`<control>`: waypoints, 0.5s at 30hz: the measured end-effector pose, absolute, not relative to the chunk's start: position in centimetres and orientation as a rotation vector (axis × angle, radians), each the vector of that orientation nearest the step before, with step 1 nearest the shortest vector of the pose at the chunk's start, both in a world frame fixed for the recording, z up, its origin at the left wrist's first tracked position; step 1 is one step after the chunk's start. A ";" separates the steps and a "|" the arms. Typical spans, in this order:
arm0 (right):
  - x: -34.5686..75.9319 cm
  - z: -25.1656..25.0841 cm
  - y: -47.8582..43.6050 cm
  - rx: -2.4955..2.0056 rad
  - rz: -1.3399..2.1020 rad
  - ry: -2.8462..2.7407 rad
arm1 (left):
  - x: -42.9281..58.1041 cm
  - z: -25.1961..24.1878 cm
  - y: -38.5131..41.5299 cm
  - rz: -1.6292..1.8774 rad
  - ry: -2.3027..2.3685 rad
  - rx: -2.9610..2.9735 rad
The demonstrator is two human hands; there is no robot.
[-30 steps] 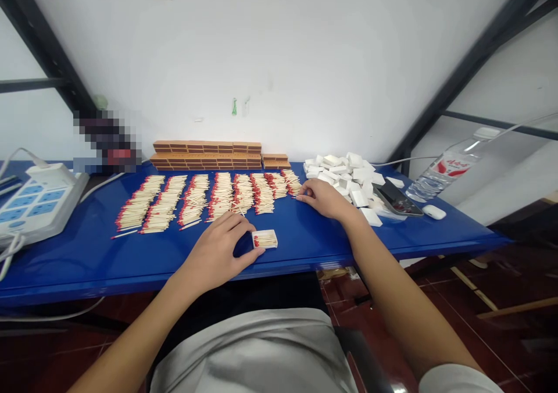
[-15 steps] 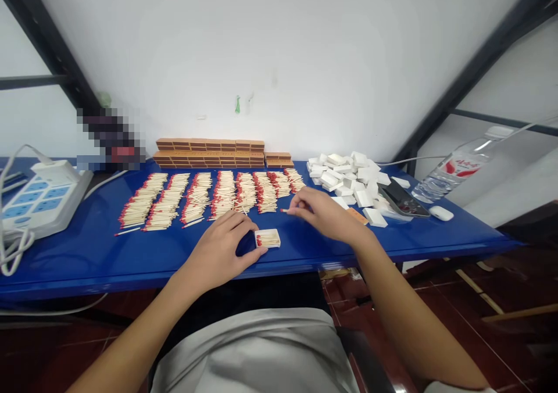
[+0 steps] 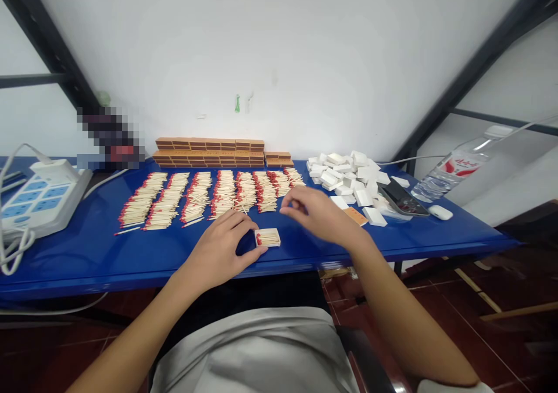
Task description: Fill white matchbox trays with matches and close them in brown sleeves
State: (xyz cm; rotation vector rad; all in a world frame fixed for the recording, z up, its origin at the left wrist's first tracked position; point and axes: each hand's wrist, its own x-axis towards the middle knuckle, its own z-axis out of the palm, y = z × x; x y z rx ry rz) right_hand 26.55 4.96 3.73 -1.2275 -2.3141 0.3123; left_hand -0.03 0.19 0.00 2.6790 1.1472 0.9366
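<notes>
A small white matchbox tray [image 3: 272, 231] lies on the blue table, partly filled with red-headed matches [image 3: 267, 239]. My left hand [image 3: 222, 243] is closed around the tray's left end, with the thumb at its near edge and the fingers at its far edge. To the right of the tray and slightly farther back, my right hand [image 3: 311, 213] hovers over the table, thumb and forefinger pinched together. Whatever may be between those fingertips is hidden. Just behind both hands, loose matches [image 3: 224, 194] lie in several rows.
Brown matchboxes [image 3: 209, 152] are stacked along the wall. At right lie a heap of white trays [image 3: 344, 175], an orange matchbox cover [image 3: 357, 216], a phone [image 3: 403, 198], a white case [image 3: 441, 212] and a water bottle [image 3: 453, 172]. A power strip [image 3: 43, 198] sits at far left.
The match that stuck out from my right fingertips earlier no longer shows. My right hand's fingers have shifted slightly; my left hand and the tray stay in place.
</notes>
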 end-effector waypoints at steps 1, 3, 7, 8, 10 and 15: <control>27.2 3.7 6.1 -1.258 0.279 -2.287 | 0.0 0.0 0.2 0.934 1.153 2.673; 28.3 3.4 8.2 -1.289 0.254 -2.272 | 0.0 0.0 0.2 0.927 1.165 2.666; 29.0 2.0 10.7 -1.273 0.322 -2.317 | 0.0 0.0 0.2 0.925 1.157 2.679; 29.0 1.7 10.9 -1.264 0.327 -2.330 | 0.0 0.0 0.3 0.927 1.153 2.686; 28.9 1.4 10.9 -1.252 0.315 -2.341 | 0.0 -0.1 0.3 0.935 1.145 2.699; 28.7 1.4 10.5 -1.272 0.298 -2.313 | 0.0 -0.2 0.2 0.938 1.146 2.691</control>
